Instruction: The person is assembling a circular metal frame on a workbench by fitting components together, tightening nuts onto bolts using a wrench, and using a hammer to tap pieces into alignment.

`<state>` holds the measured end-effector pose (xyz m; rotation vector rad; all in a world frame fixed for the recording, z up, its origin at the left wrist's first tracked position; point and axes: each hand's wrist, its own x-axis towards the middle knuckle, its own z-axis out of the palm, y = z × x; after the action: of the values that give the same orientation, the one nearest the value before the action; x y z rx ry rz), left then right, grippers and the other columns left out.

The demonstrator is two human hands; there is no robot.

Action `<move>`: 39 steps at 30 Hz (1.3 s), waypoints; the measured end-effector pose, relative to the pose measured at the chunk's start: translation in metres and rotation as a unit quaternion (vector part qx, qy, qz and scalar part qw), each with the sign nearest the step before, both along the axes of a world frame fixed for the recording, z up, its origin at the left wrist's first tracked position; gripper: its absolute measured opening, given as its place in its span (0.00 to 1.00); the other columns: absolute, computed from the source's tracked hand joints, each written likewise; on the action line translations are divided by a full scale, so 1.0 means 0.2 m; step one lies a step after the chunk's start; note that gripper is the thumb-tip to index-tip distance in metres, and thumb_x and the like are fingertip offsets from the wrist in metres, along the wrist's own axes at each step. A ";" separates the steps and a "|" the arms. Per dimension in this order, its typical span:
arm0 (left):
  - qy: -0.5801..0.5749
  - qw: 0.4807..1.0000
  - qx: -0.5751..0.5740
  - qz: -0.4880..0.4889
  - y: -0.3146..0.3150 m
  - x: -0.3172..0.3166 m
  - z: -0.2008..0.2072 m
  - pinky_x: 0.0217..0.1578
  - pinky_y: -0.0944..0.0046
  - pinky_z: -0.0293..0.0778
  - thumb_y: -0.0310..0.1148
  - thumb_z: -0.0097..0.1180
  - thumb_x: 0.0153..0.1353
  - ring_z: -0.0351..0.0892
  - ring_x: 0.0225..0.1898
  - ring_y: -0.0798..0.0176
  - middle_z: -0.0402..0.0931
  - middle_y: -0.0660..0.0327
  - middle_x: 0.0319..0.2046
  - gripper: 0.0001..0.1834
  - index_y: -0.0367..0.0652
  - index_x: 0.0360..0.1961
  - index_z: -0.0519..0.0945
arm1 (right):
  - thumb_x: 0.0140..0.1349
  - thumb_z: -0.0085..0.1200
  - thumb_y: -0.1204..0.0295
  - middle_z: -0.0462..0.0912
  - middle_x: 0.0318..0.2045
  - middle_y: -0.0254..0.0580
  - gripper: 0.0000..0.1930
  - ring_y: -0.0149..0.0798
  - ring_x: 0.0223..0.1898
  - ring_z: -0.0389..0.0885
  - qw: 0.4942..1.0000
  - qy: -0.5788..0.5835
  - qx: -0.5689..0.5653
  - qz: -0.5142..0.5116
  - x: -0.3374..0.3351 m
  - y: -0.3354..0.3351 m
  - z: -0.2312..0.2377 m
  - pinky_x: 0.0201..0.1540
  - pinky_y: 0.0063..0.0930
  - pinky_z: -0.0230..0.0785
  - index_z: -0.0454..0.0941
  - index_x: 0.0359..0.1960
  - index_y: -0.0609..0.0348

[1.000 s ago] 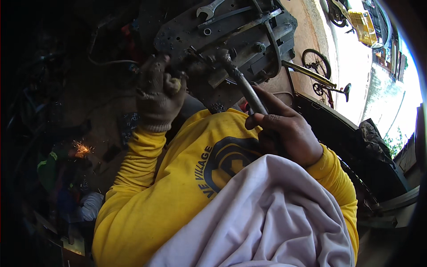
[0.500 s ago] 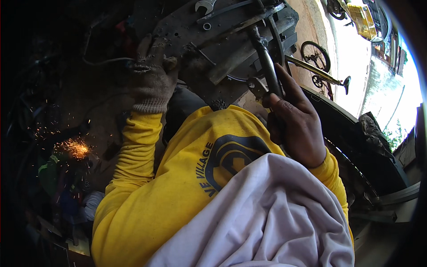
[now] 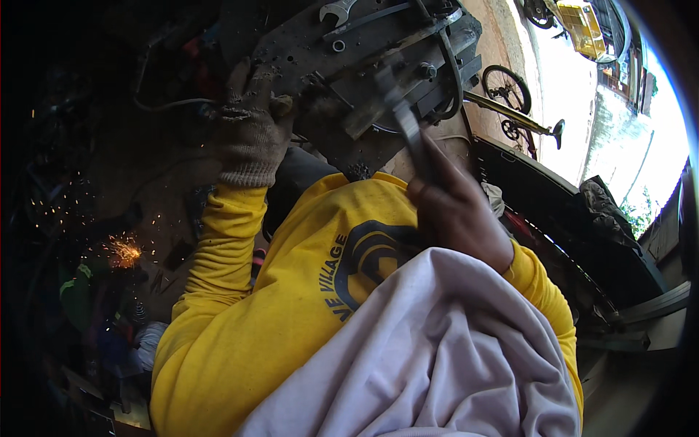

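left hand (image 3: 251, 138), gloved: pressed on metal plate (image 3: 349, 80). right hand (image 3: 455, 211), bare: gripping blurred metal tool (image 3: 404, 124) against the plate. risk: tool slipping off, striking bare knuckles.

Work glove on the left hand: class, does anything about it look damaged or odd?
Yes. The work glove on the left hand is grimy and frayed, with a ragged tear across its back, while the right hand gripping the metal tool is bare.

My bare right hand (image 3: 455, 207) swings the metal tool (image 3: 404, 127) up from its earlier low tilt toward the dark steel plate (image 3: 349, 44), while my gloved left hand (image 3: 251, 127) shifts higher on the plate's edge.
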<state>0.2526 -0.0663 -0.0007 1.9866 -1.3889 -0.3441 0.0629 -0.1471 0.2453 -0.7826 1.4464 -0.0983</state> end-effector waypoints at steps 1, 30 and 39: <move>0.001 1.000 -0.001 -0.001 0.00 0.00 0.00 0.55 0.55 0.78 0.36 0.69 0.56 0.74 0.59 0.43 0.80 0.51 0.51 0.25 0.35 0.52 0.79 | 0.71 0.52 0.73 0.74 0.35 0.31 0.33 0.22 0.25 0.73 1.000 0.015 0.016 0.020 0.00 0.00 0.00 0.26 0.18 0.67 0.53 0.75 0.58; -0.015 0.998 -0.055 0.032 0.02 -0.01 -0.08 0.42 0.59 0.83 0.35 0.60 0.61 0.85 0.45 0.51 0.76 0.50 0.58 0.33 0.40 0.67 0.67 | 0.70 0.51 0.75 0.85 0.36 0.41 0.28 0.31 0.33 0.82 0.993 -0.079 0.089 -0.023 -0.13 0.07 -0.07 0.34 0.23 0.73 0.63 0.71 0.60; -0.042 0.996 -0.068 0.029 0.00 -0.01 -0.02 0.40 0.57 0.83 0.33 0.61 0.60 0.86 0.43 0.51 0.78 0.50 0.55 0.30 0.40 0.64 0.70 | 0.69 0.50 0.75 0.81 0.54 0.61 0.28 0.41 0.59 0.79 0.921 0.197 -0.199 0.269 -0.06 0.10 0.02 0.61 0.29 0.66 0.63 0.70 0.67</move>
<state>0.2514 -0.0657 -0.0048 1.9441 -1.3663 -0.1377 0.0505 -0.1266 0.2503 -1.5852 1.5514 0.2059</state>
